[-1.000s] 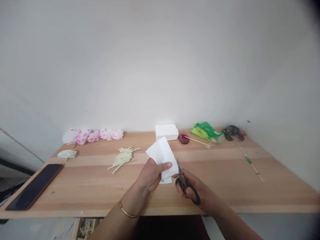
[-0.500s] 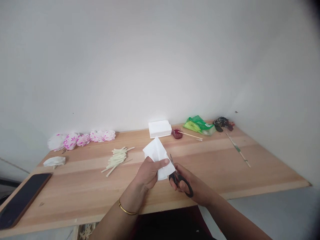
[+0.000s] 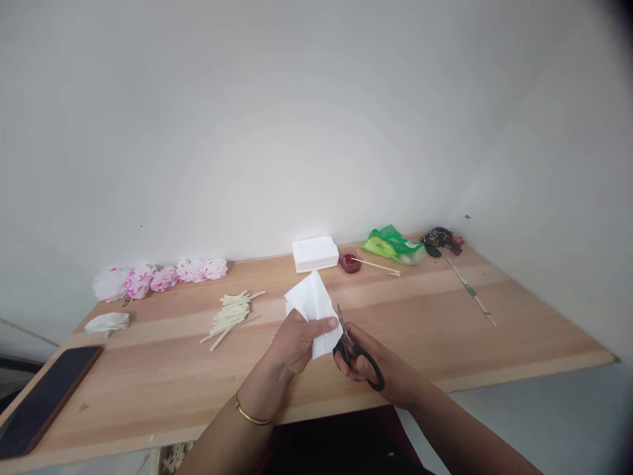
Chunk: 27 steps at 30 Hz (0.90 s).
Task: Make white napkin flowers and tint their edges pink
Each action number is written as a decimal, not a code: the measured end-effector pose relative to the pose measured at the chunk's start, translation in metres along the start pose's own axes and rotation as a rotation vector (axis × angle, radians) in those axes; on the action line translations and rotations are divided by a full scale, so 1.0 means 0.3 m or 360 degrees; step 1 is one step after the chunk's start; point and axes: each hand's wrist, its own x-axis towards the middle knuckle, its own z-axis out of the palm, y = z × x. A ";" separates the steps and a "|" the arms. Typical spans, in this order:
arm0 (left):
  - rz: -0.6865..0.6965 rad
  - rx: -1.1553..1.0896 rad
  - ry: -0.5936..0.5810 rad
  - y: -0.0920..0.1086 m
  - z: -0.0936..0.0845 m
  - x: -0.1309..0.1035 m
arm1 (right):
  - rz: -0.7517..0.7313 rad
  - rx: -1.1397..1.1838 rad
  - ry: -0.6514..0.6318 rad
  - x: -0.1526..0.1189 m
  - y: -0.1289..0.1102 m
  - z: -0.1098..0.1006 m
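Pinched between the thumb and fingers of my left hand (image 3: 295, 340) is a folded white paper (image 3: 311, 297), held above the front middle of the table. My right hand (image 3: 378, 359) grips black-handled scissors (image 3: 345, 335), its fingers through the loops. The blades point up and away, right beside the paper's right edge, slightly parted. Left of my hands, a bunch of pale sticks (image 3: 232, 316) lies on the wood. Behind the paper sits a stack of white tissues (image 3: 315, 254).
On the wooden table (image 3: 173, 389) are pink-and-white paper puffs (image 3: 163, 278), a white folded piece (image 3: 107, 322), a phone (image 3: 47, 399), a small red dish (image 3: 350, 263), a green packet (image 3: 393, 245), a dark bundle (image 3: 440, 241) and a thin stick (image 3: 471, 291).
The paper's lower right corner, which stuck out past the scissors, no longer shows there. The scissor blades stand slightly higher against the paper's edge. Both hands have barely moved.
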 end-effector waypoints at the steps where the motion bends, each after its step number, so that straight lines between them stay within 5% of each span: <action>1: 0.0000 0.0003 0.0006 -0.003 -0.001 0.001 | 0.0004 0.0002 0.0017 -0.001 0.001 0.002; 11: 0.0034 0.0091 0.0016 -0.007 -0.017 0.006 | 0.0056 0.0012 0.0184 -0.011 -0.011 0.020; 21: -0.0050 0.0127 0.0107 -0.001 -0.009 -0.002 | 0.0049 -0.0122 -0.0081 -0.021 -0.025 -0.014; 27: -0.0074 0.0187 -0.0010 -0.015 0.011 -0.005 | -0.0058 -0.0097 -0.0001 -0.023 -0.007 -0.002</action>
